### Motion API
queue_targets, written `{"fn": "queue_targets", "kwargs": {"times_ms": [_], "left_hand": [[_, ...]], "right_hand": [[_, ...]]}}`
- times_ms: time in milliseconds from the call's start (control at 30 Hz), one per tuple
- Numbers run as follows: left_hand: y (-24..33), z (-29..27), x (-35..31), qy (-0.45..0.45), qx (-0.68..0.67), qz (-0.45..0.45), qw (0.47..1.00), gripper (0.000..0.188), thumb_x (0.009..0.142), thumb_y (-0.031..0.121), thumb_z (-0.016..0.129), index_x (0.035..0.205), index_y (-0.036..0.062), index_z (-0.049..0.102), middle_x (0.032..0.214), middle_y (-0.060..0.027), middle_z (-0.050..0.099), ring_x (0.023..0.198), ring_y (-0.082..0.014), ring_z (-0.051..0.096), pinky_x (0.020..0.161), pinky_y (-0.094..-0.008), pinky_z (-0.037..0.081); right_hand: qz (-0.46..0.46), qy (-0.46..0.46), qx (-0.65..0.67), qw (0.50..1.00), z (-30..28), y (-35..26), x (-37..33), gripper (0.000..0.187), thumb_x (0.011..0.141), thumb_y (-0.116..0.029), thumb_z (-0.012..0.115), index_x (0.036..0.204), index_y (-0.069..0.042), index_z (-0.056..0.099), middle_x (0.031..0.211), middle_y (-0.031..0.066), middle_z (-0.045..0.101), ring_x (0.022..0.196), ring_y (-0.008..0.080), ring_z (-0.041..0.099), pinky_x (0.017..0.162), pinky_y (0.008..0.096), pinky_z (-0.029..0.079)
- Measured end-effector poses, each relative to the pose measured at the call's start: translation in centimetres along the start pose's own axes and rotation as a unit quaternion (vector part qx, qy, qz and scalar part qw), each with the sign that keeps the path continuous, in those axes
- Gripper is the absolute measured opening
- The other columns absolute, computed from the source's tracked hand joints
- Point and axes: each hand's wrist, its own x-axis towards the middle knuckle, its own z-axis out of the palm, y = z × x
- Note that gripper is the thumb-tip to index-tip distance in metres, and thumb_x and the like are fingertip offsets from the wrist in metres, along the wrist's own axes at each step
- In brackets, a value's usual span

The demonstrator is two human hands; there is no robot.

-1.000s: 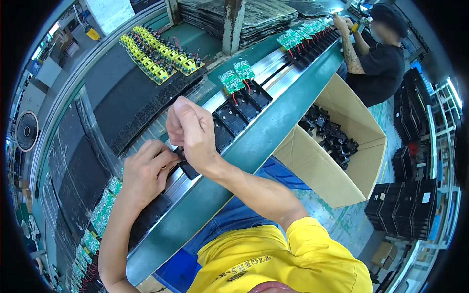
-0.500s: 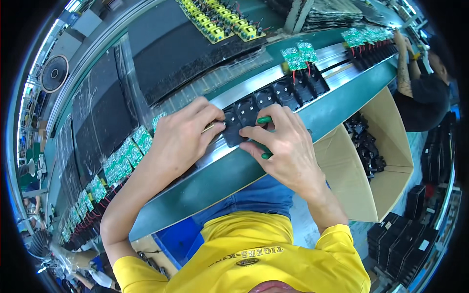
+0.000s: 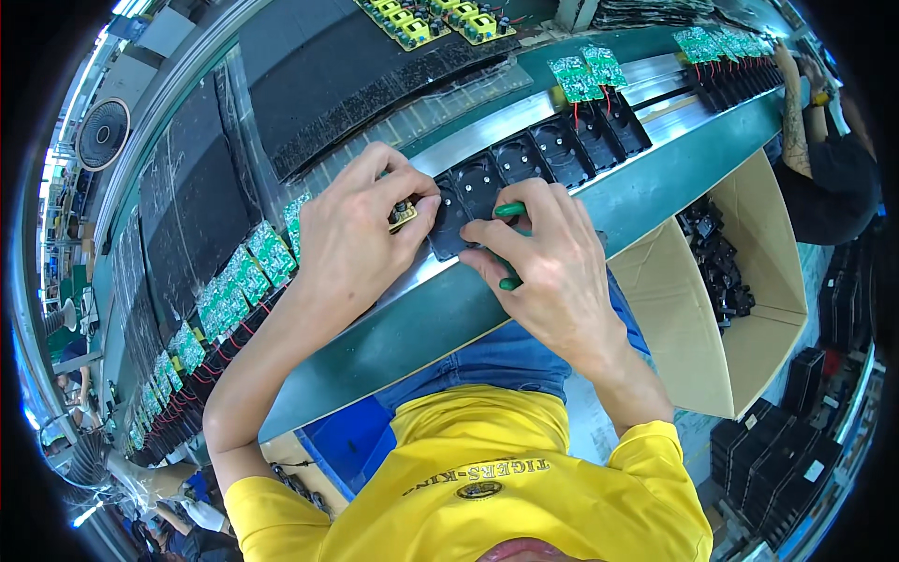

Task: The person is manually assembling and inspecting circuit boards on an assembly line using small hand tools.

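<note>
My left hand (image 3: 361,211) is closed on a small circuit board (image 3: 403,216) with a yellowish edge and dark components, held beside the nearest black plastic case (image 3: 451,230). My right hand (image 3: 548,253) is closed around a tool with two green handles (image 3: 510,283), apparently pliers; its head is hidden in the palm. The right thumb and forefinger are at the right side of that same case. Other open black cases (image 3: 516,161) continue in a row to the upper right along a metal rail. At the far end, green boards (image 3: 576,79) hang on red wires from the cases.
Black mats (image 3: 328,84) lie beyond the rail, with yellow transformer boards (image 3: 403,23) on top. Wired green boards (image 3: 229,300) line the left. A carton (image 3: 698,328) of black parts stands at the bench's right edge. A co-worker's arm (image 3: 794,122) reaches in at the far right.
The board in my left hand has tilted, so its components now show. My left hand is slightly higher beside the case; the right keeps its grip. The whole view has shifted a little.
</note>
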Motion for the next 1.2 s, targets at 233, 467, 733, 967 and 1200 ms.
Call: {"fn": "queue_targets", "kwargs": {"times_ms": [233, 467, 733, 967, 1200], "left_hand": [[-0.2, 0.3, 0.1, 0.011, -0.002, 0.009, 1.000, 0.003, 0.098, 0.013, 0.083, 0.097, 0.0106, 0.081, 0.107, 0.0014, 0.069, 0.083, -0.0209, 0.069, 0.070, -0.0345, 0.054], [-0.2, 0.3, 0.3, 0.002, 0.011, 0.012, 1.000, 0.002, 0.097, 0.011, 0.083, 0.097, 0.0102, 0.081, 0.106, 0.0009, 0.070, 0.086, -0.0209, 0.070, 0.070, -0.0349, 0.055], [-0.2, 0.6, 0.0, 0.017, 0.006, 0.026, 0.999, 0.003, 0.096, 0.010, 0.083, 0.098, 0.0099, 0.081, 0.106, 0.0003, 0.069, 0.086, -0.0216, 0.070, 0.071, -0.0350, 0.055], [-0.1, 0.8, 0.1, 0.015, 0.044, 0.040, 0.998, 0.004, 0.096, 0.010, 0.083, 0.099, 0.0092, 0.080, 0.108, -0.0006, 0.069, 0.088, -0.0218, 0.070, 0.071, -0.0359, 0.056], [0.9, 0.5, 1.2, 0.024, 0.038, 0.077, 0.996, 0.004, 0.095, 0.011, 0.083, 0.097, 0.0098, 0.079, 0.111, -0.0014, 0.068, 0.094, -0.0229, 0.069, 0.071, -0.0377, 0.056]], "right_hand": [[0.008, 0.001, 0.004, 1.000, 0.1, 0.1, -0.1, 0.020, 0.087, -0.013, 0.098, 0.106, -0.013, 0.090, 0.121, 0.0054, 0.065, 0.098, 0.0229, 0.062, 0.088, 0.0379, 0.057], [0.012, -0.001, 0.005, 1.000, 0.2, 0.2, -0.1, 0.021, 0.088, -0.013, 0.098, 0.107, -0.014, 0.090, 0.120, 0.0049, 0.064, 0.097, 0.0223, 0.062, 0.087, 0.0370, 0.057], [0.005, -0.002, -0.002, 1.000, -0.1, 0.0, -0.2, 0.022, 0.089, -0.015, 0.097, 0.109, -0.014, 0.089, 0.121, 0.0053, 0.064, 0.097, 0.0231, 0.060, 0.091, 0.0378, 0.056], [0.006, -0.009, 0.009, 1.000, 0.3, 0.3, -0.3, 0.022, 0.089, -0.017, 0.097, 0.109, -0.014, 0.088, 0.122, 0.0059, 0.063, 0.098, 0.0239, 0.059, 0.094, 0.0386, 0.054], [0.000, -0.008, 0.000, 1.000, -0.8, 0.1, 0.2, 0.024, 0.089, -0.015, 0.094, 0.111, -0.015, 0.085, 0.122, 0.0071, 0.064, 0.101, 0.0267, 0.062, 0.092, 0.0397, 0.054]]}}
